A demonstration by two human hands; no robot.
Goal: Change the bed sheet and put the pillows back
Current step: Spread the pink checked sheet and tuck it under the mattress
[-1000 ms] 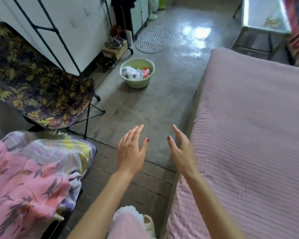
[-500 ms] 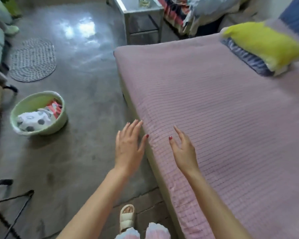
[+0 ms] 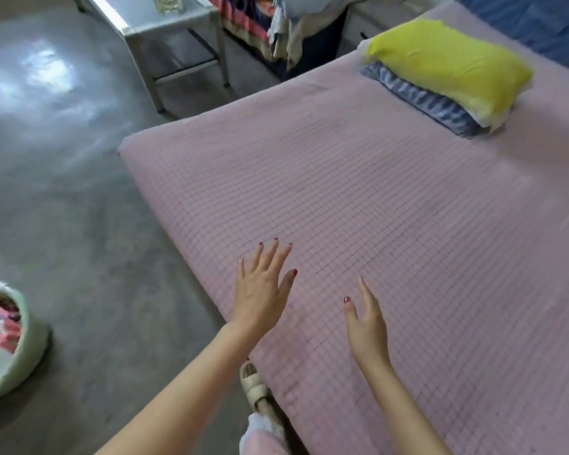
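Hands moved over pink sheet (image 3: 375, 208) — green basin (image 3: 23, 366) holds clothes (image 3: 0, 326).

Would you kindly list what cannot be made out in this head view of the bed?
- Green basin: cut off by the left edge; its contents are blurred.
- Blue pillow: mostly covered by the yellow pillow.
- Whether the left hand or right hand touches the pink sheet: unclear from above.
- Bottle on the metal table: cut off by the top edge.
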